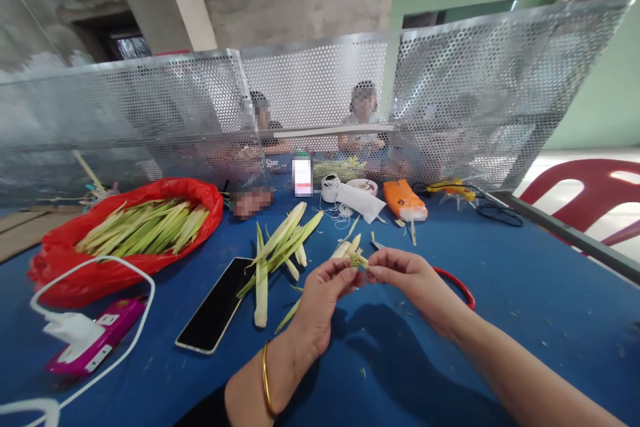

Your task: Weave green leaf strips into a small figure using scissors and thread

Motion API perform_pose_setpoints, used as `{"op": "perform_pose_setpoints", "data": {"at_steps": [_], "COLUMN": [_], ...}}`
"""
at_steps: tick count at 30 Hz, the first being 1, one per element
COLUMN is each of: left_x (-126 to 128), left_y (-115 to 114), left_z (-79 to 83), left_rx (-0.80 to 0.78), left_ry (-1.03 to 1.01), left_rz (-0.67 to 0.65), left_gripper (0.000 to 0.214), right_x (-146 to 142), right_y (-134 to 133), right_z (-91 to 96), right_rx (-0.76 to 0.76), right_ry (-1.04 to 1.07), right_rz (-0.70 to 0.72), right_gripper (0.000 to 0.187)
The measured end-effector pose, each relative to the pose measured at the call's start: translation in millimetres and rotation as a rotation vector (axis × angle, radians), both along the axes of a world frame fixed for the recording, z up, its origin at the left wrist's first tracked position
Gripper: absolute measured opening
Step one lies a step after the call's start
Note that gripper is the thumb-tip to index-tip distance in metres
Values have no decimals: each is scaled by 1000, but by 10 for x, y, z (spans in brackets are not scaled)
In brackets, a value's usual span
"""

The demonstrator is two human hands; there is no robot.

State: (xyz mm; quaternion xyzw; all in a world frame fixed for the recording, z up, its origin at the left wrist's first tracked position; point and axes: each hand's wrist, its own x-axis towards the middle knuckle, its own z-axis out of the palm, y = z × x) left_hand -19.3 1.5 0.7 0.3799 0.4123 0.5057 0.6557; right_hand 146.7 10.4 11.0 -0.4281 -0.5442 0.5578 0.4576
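Observation:
Near the middle of the blue table, my left hand (pixel 327 290) pinches a small bundle of pale yellow-green leaf strips (pixel 356 260). My right hand (pixel 407 275) has its thumb and forefinger closed on the bundle's right end. Both hands are raised a little, and their shadow falls on the table below. Behind my right hand lie scissors with red handles (pixel 457 285), partly hidden by it. Left of my hands, several long pale green leaf strips (pixel 280 247) lie crossed, some over the edge of a dark phone (pixel 215 307).
A red plastic bag (pixel 55 260) of leaf strips sits left, near a magenta power strip (pixel 107 333) with a white cable. At the back are white string (pixel 330 187), an orange packet (pixel 404 200) and a yellow tool (pixel 453 189). Perforated metal screens (pixel 320 80) separate people beyond.

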Motion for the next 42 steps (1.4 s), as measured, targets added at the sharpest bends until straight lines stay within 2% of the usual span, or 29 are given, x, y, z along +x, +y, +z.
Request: {"op": "perform_pose_setpoints", "data": {"at_steps": [5,13,18,21,25,28,33,36,39,42], "left_x": [7,2,0,-16,-38,-42,-35,-33,-30,-31], "left_y": [-6,13,42,42,6,-35,-73,-41,19,55], "left_z": [-22,14,17,4,-9,-14,-14,-9,-15,-22], "left_rx": [11,68,149,233,404,510,597,559,388,225], "left_ry": [18,116,200,332,526,652,703,619,406,236], "left_rz": [-39,49,99,109,152,202,170,129,61,-47], "left_gripper": [21,28,17,15,14,15,14,10,9,21], "right_x": [-23,26,12,-9,-5,-3,-38,-27,9,36], "right_y": [-27,13,-3,-20,-41,-56,-74,-69,-57,-40], "right_z": [27,11,42,48,24,15,20,38,79,112], "right_rx": [26,82,13,-59,-178,-198,-170,-165,-160,-96], "right_ry": [-100,-224,-130,-40,98,186,78,59,77,19], "right_rz": [-37,-51,-37,-27,65,92,73,106,158,140], "right_gripper": [21,20,21,22,24,28,31,32,30,28]}}
